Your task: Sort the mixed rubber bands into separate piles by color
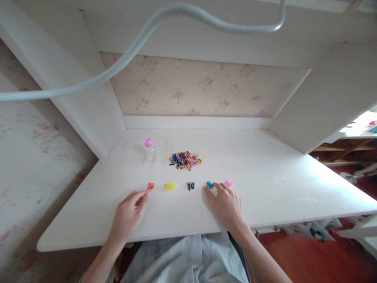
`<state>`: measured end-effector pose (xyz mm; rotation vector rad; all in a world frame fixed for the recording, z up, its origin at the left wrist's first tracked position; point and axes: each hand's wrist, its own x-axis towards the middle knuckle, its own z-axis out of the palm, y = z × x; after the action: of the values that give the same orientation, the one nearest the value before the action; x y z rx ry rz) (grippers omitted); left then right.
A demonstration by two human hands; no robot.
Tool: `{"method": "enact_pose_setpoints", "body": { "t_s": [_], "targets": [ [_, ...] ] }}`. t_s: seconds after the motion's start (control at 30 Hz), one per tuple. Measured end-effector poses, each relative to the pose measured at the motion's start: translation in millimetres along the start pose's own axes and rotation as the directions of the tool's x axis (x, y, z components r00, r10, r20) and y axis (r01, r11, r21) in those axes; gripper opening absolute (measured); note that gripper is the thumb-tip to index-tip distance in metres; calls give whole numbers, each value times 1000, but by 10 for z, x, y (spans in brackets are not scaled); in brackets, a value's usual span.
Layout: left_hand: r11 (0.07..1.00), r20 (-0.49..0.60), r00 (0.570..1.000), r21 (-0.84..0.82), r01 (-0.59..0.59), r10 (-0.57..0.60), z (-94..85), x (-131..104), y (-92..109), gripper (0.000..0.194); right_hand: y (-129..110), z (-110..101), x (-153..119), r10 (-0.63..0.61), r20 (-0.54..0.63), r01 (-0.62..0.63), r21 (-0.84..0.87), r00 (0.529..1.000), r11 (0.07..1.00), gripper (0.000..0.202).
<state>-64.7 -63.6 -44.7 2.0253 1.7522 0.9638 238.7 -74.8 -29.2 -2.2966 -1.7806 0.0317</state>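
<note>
"While the left fingers (142, 194) are pinched together beside the red pieces (150, 186), what about the right fingers (217, 186)?"

"Slightly parted, touching the blue pieces (209, 184) on the bench (188, 220)."

"And the pink-topped container (150, 152)?"

"Clear-sided, left of the mixed heap (185, 160); contents indistinct."

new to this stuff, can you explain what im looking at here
No robot here: these are a person's bare hands. The single picture comes from a camera on their head, looking forward and down. On the white table lie a mixed heap of colorful bits, a see-through container and a row of bunches: red, yellow, black, blue, pink. The left hand pinches by the red; the right hand is at the blue. Whether either holds a piece is unclear.
</note>
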Motion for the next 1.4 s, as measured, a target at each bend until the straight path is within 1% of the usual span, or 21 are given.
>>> {"method": "enact_pose_setpoints", "body": {
  "t_s": [0.3,0.4,0.5,0.6,0.73,0.8,0.87,0.97,1.07,1.17,1.27,1.4],
  "targets": [
    [1000,11,1000,-7,1,-1,1,2,-2,28,-15,11,-21,-6,-23,6,-10,1000,1000,37],
    [1000,10,1000,-8,5,-5,5,2,-16,27,10,13,-19,-1,-32,2,24,999,1000,38],
    [1000,-3,1000,-4,-5,5,13,8,-5,27,87,20,-33,10,-67,-4,89,998,996,41],
    [998,10,998,20,-60,60,22,50,100,27,220,34,-82,-1,-97,20,192,995,981,43],
    [979,113,985,141,-146,130,56,227,416,28,394,69,-183,-13,-131,53,307,991,950,45],
    [962,167,978,218,-163,127,116,370,592,27,438,92,-222,-16,-145,66,348,989,935,44],
    [945,211,970,275,-175,119,218,531,731,24,449,113,-243,-18,-151,72,364,988,929,44],
    [917,263,962,360,-170,75,422,756,846,22,433,133,-247,-19,-161,76,351,987,933,47],
    [886,294,955,434,-165,34,609,906,879,24,421,133,-248,-29,-160,82,337,987,938,46],
    [868,293,955,465,-174,35,720,976,880,28,423,121,-257,-46,-146,92,324,988,942,43],
    [864,297,954,470,-180,37,756,989,875,31,425,116,-266,-59,-135,98,303,989,948,41],
    [864,312,949,465,-194,46,729,969,855,31,425,127,-268,-58,-148,98,285,987,953,41]
  ]
}}
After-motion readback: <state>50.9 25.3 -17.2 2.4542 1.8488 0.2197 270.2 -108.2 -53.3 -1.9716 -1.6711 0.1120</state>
